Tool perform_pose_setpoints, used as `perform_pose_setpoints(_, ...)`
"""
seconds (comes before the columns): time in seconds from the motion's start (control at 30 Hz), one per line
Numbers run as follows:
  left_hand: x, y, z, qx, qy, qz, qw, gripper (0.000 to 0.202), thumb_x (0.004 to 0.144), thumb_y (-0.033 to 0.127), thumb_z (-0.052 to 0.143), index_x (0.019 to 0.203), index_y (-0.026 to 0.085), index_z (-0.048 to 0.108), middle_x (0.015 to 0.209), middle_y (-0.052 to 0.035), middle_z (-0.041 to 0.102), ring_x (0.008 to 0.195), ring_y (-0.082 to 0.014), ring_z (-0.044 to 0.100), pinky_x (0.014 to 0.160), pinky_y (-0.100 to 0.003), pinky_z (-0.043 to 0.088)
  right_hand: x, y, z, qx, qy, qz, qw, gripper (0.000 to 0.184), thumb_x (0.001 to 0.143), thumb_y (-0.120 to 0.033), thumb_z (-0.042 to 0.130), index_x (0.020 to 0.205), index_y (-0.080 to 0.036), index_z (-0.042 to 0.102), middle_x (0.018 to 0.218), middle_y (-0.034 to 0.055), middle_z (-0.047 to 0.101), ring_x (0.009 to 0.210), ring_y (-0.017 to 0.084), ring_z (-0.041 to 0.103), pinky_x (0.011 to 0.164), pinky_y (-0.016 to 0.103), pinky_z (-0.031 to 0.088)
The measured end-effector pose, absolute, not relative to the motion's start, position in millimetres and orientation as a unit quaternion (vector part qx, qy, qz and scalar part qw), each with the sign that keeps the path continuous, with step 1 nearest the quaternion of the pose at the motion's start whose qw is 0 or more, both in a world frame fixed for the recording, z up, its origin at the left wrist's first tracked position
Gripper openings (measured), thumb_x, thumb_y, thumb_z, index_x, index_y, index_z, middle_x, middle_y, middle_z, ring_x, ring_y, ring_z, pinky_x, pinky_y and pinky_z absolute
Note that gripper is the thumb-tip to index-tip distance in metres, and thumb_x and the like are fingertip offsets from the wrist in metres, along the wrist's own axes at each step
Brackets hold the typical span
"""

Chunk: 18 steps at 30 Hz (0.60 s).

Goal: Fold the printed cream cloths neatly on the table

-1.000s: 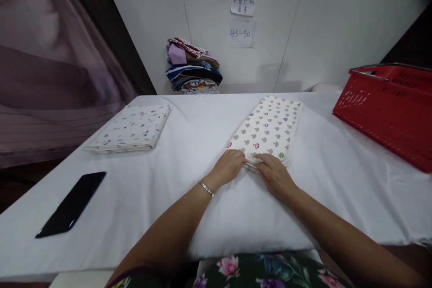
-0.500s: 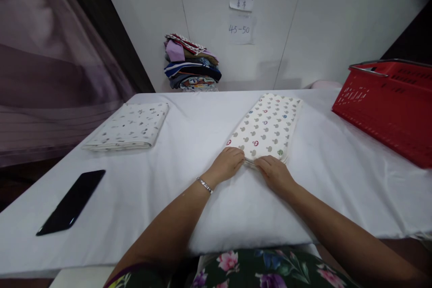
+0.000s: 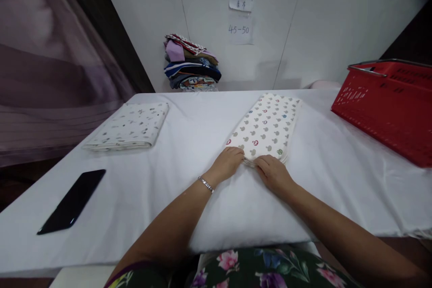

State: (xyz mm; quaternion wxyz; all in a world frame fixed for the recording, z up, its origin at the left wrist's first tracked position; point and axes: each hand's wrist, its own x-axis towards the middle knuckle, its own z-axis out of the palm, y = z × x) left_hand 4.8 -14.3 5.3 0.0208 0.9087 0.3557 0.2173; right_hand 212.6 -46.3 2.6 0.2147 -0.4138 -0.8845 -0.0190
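Observation:
A folded white cloth (image 3: 266,126) printed with small grey, red, blue and green mushrooms lies on the table, its layers showing along the near edge. My left hand (image 3: 229,162) grips that near edge at its left side, fingers on top and thumb hidden. Just to the right, my right hand (image 3: 272,172) pinches the same edge, fingers bent over it. A short stretch of layered hem shows between the two hands. On the left of the table lies another folded white cloth (image 3: 135,123) with a scattered grey print, apart from both hands.
A black phone-like slab (image 3: 72,200) lies at the left front of the white-covered table (image 3: 189,144). At the right stands a red basket (image 3: 388,108) with a metal handle. Behind the far edge rises a stack of folded fabrics (image 3: 192,63) against the wall.

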Motion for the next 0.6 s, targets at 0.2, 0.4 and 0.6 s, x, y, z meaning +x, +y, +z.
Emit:
perform_pose_setpoints(0.2,5.8,-14.6,6.0,0.900,0.369,0.229,0.035,0.015,0.088,0.010,0.043,0.082,0.017,0.054,0.092,-0.0020,0.060,0.089,-0.0137,0.053,0.082,-0.030,0.043,213.7,-46.8,-0.2,-0.410,-0.886,-0.028,0.216,0.021,0.088,-0.012,0.041,0.102,-0.017,0.056,0.095,0.0094,0.062,0.088,0.022,0.053,0.072,0.033,0.042)
perform_pose_setpoints(0.4,3.3,-14.7,6.1,0.898,0.366,0.235,0.063,0.011,0.088,0.016,0.047,0.088,0.019,0.057,0.099,-0.0023,0.060,0.095,-0.0155,0.053,0.087,-0.032,0.042,214.7,-45.3,2.6,-0.398,-0.887,-0.024,0.234,0.024,0.088,-0.008,0.039,0.104,-0.015,0.055,0.093,0.0107,0.062,0.086,0.022,0.054,0.072,0.034,0.045)
perform_pose_setpoints(0.6,1.6,-14.8,7.3,0.901,0.372,0.220,0.041,0.012,0.087,0.018,0.050,0.092,0.020,0.060,0.108,-0.0026,0.059,0.103,-0.0171,0.052,0.091,-0.035,0.040,216.7,-44.4,0.5,-0.405,-0.879,-0.013,0.252,0.025,0.087,-0.009,0.039,0.105,-0.018,0.054,0.095,0.0091,0.062,0.088,0.022,0.054,0.072,0.033,0.047)
